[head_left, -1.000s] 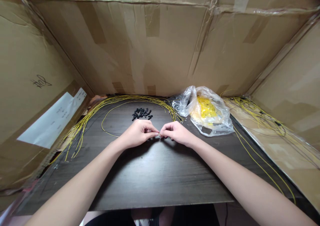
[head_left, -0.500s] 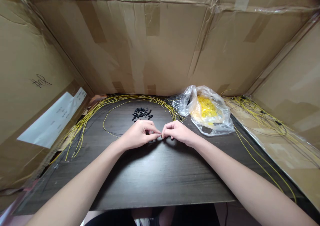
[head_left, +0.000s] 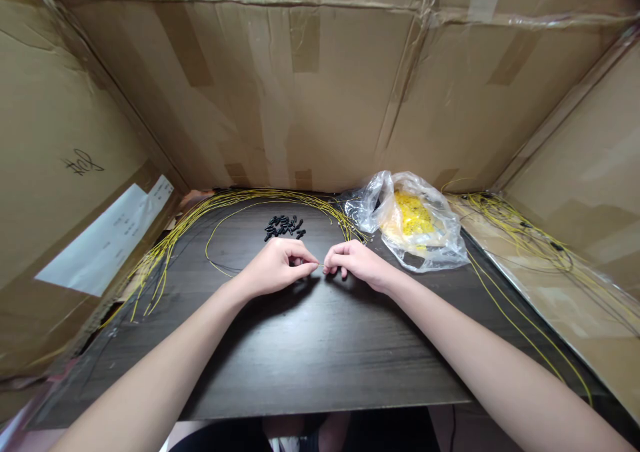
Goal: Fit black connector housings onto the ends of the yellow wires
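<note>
My left hand point(head_left: 285, 265) pinches a thin yellow wire point(head_left: 209, 229), which loops over the dark table behind it. A short end of this wire spans the small gap between the fingertips of both hands. My right hand point(head_left: 353, 263) has its fingers closed at that end; any small part between them is too tiny to make out. Just behind my left hand lies a pile of small black connectors point(head_left: 284, 226). A bundle of yellow wires point(head_left: 240, 195) arcs along the back of the table.
A clear plastic bag point(head_left: 440, 242) with small yellow pieces stands behind my right hand. More yellow wires point(head_left: 520, 229) lie on cardboard at the right. Cardboard walls point(head_left: 325, 105) enclose the table point(head_left: 320, 372) at the back and sides. A white paper point(head_left: 103, 245) is on the left wall.
The fingertips have drawn slightly apart, my left hand shifting a little left. A short length of wire now shows between them.
</note>
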Demonstrator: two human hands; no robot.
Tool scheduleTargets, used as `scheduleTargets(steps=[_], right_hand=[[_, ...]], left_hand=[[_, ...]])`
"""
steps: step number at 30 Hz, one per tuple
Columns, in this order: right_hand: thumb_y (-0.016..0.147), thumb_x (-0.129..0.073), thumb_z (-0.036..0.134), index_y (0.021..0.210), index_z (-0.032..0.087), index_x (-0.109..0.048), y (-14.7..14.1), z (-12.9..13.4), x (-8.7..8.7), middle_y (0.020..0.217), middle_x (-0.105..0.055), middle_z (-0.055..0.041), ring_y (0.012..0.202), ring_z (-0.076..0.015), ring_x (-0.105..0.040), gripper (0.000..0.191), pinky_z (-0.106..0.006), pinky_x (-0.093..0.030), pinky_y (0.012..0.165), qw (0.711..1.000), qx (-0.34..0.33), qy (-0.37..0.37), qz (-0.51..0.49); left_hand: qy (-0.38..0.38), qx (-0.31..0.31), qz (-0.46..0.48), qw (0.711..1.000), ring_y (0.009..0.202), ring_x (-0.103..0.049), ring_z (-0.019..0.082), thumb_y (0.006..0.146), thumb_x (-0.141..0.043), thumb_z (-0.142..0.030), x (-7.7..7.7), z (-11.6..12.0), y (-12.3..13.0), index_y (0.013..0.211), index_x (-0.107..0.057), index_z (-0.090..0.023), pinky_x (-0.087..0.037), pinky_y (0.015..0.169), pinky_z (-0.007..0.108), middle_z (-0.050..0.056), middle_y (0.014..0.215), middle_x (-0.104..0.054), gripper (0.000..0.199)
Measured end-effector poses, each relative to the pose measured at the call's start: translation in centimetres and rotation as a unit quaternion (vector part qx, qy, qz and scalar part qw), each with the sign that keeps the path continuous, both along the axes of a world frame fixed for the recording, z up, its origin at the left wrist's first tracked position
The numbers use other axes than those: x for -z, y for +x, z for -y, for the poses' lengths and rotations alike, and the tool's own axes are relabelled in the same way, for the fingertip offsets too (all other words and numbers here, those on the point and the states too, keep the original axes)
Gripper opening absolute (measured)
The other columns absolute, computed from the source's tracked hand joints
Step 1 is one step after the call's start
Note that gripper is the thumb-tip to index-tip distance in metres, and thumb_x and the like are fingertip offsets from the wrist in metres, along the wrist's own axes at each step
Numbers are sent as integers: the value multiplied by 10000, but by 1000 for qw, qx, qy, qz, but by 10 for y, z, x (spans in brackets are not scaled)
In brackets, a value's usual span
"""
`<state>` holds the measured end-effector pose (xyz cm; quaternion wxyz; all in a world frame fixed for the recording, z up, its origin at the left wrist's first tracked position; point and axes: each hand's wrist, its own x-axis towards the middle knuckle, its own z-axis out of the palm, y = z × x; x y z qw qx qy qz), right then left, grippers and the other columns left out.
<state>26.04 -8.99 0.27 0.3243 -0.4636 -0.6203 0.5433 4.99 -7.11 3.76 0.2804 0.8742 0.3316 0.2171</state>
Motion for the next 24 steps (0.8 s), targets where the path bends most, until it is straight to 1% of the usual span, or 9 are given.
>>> scheduleTargets(steps=[14, 24], right_hand=[[709, -570, 251, 709, 141, -694, 1, 1, -3, 754, -696, -53, 703, -126, -586, 166, -187, -392, 528, 1000, -14, -5, -14], [708, -571, 244, 711, 142, -695, -1, 2, -2, 741, -693, -48, 692, -121, -573, 161, -190, -393, 537, 1000, -10, 3, 5]], left_hand=[[-1, -20, -1, 1000, 642, -548, 121, 843, -627, -297, 3, -1, 0, 817, -745, -159, -400, 610, 233, 24, 719, -669, 183], [-2, -19, -10, 1000, 628, -540, 119, 839, -627, -294, 3, 0, 0, 815, -745, -160, -394, 599, 233, 21, 705, -661, 181]])
